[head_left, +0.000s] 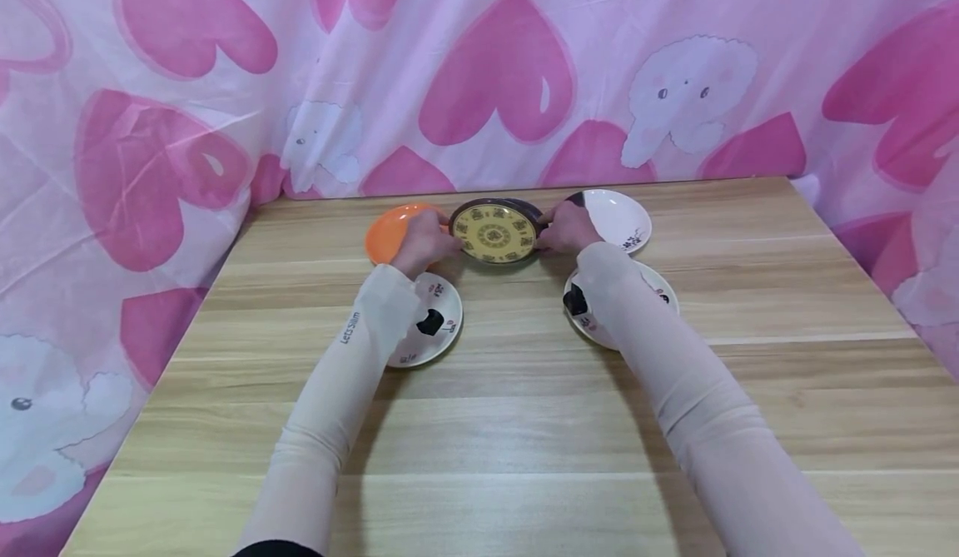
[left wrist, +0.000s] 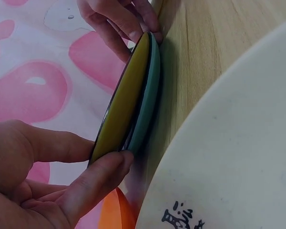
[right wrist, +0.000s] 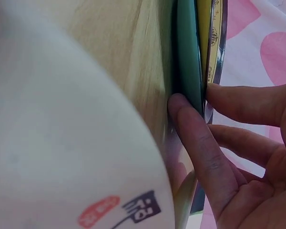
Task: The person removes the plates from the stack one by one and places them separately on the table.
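A yellow patterned plate [head_left: 494, 234] with a dark rim sits at the far middle of the table, over a teal-sided plate [left wrist: 150, 95]. My left hand [head_left: 427, 242] grips the yellow plate's left edge; in the left wrist view its thumb tip reaches the teal side while a finger lies at the yellow rim. On the opposite edge, my right hand [head_left: 568, 228] pinches the plates' rims, one fingertip against the teal side in the right wrist view. Part of a dark rim shows behind the yellow plate.
An orange plate [head_left: 385, 236] lies behind my left hand, and a white plate [head_left: 618, 216] behind my right. Nearer, printed white plates lie under the left forearm [head_left: 442, 340] and the right forearm [head_left: 655, 286]. A pink heart-print curtain [head_left: 494, 66] hangs along the table's back edge.
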Tool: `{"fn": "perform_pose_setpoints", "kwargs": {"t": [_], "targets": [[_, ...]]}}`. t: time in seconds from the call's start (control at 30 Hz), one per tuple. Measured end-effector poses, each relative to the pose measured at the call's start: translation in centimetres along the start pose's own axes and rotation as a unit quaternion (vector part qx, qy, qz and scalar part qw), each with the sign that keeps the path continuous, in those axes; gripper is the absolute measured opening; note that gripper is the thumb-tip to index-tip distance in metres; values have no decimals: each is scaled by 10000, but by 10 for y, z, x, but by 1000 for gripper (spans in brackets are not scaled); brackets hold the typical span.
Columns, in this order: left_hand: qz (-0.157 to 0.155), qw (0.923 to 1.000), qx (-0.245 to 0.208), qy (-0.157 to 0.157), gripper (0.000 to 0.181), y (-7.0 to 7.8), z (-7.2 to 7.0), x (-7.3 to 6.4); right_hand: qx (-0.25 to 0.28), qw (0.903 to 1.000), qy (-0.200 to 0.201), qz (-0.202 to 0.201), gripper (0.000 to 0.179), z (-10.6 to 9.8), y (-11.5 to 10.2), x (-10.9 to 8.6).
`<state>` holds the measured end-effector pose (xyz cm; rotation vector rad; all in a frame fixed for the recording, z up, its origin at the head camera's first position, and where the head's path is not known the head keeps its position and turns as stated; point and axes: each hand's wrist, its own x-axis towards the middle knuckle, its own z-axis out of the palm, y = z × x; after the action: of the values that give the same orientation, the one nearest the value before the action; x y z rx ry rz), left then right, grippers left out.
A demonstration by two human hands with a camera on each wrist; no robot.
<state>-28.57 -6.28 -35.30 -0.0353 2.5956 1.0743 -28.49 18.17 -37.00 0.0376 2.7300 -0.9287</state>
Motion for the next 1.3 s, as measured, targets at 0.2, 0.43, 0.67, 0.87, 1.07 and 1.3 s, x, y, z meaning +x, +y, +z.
{"fn": "perform_pose_setpoints", "kwargs": {"t": [0.2,0.43,0.67,0.87,1.07,1.3], "targets": [[87,9995,-308,2,61,-5,1,-1,31,9999,-89,53,60,-1,-1,-4],[-17,9978,-663,-14,50,-8,1,-3,356,9989,-266,162,69,-3,-3,-5],[50,9980,-631,22,48,-12,-7,-8,298,9991,-302,97,71,-5,-2,-6],[42,9977,-664,-122,48,-18,-13,-12,260,9989,-345,164,71,-3,-2,-5],[369,9969,-592,-365,46,-23,-19,-20,214,9992,-339,69,70,-3,-3,-8],[956,9908,-511,-810,48,-26,-25,-25,165,9989,-409,150,71,-7,-4,-8]]}}
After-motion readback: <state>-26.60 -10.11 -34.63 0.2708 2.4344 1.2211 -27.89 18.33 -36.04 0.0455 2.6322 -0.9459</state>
